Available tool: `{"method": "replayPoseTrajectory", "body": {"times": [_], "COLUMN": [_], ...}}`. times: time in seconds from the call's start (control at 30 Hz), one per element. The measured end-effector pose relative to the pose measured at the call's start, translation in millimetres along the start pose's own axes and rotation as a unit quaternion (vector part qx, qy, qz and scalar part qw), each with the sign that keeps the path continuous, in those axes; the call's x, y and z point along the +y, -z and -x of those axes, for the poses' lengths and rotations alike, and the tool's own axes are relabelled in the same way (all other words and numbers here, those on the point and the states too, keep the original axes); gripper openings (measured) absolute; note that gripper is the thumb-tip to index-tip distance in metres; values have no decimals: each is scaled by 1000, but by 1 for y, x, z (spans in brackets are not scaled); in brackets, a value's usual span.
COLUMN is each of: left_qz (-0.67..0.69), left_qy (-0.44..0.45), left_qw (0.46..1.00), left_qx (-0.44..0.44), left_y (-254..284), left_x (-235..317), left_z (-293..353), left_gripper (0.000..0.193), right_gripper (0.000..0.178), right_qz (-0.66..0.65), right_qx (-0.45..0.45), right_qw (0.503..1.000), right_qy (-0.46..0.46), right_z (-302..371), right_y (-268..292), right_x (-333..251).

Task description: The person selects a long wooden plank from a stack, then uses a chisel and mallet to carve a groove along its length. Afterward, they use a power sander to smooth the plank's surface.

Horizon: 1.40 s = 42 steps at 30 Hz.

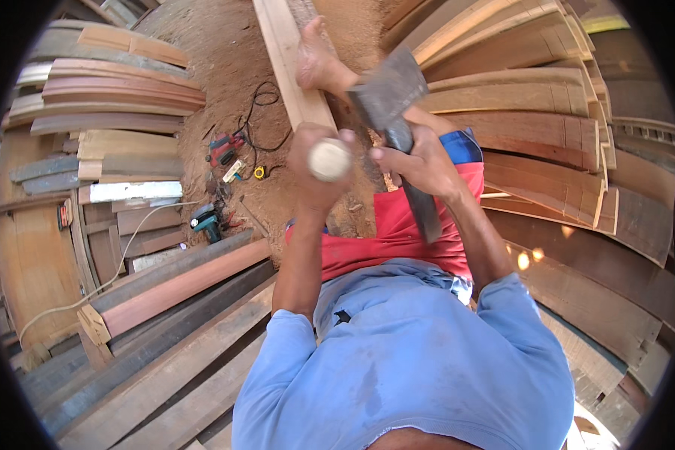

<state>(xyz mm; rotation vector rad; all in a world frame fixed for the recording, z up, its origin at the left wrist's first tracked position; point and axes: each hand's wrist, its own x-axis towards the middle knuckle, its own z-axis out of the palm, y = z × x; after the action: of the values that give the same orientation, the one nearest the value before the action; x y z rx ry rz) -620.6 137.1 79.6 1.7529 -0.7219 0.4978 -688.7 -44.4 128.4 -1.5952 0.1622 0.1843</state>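
Note:
My left hand (321, 169) is wrapped round a tool with a round pale wooden handle end (330, 160) facing up; its lower part is hidden below the fist. In my right hand (425, 163) is a dark tool with a broad flat head (388, 88) and a thick handle. Motion blurs it, so I cannot tell whether it is a mallet or a hatchet. Its head is up and to the right of my left fist, apart from it. A light wooden plank (281, 52) runs away from me beyond my left hand, with my bare foot (315, 56) against its right side.
On the sandy ground to the left lie a red power tool (223, 150), a black cord (266, 94), a yellow tape measure (260, 172) and a teal power tool (206, 221). Stacked boards (127, 97) rise at the left, and more boards (532, 142) lean in rows at the right.

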Motion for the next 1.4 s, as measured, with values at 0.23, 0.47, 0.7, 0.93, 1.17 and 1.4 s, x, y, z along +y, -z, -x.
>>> {"method": "replayPoseTrajectory", "body": {"times": [0.23, 0.47, 0.7, 0.93, 1.17, 1.4], "left_qz": [-1, -1, 5, -43, -222, -294], "left_qy": [-192, -88, -91, -22, 159, 309], "left_qw": [972, 982, 987, 995, 953, 881], "left_qx": [-138, -168, -132, -86, -133, -204], "left_y": [-41, -28, -12, 17, 100, 163], "left_x": [71, 71, 87, 81, 25, 18], "left_z": [50, 100, 109, 129, 203, 298], "left_gripper": [24, 55, 69, 69, 58, 51], "right_gripper": [15, 26, 25, 26, 28, 21], "right_qz": [-181, -220, -185, -213, -43, 230], "right_qx": [73, 89, 86, 46, 64, 145], "right_qw": [981, 971, 979, 975, 991, 962], "right_qy": [2, -14, -22, 37, 107, 13], "right_z": [13, 39, 54, 65, 90, 79], "right_y": [-8, 1, -13, -31, 13, 65], "right_x": [114, 89, 78, 58, -17, -11]}}
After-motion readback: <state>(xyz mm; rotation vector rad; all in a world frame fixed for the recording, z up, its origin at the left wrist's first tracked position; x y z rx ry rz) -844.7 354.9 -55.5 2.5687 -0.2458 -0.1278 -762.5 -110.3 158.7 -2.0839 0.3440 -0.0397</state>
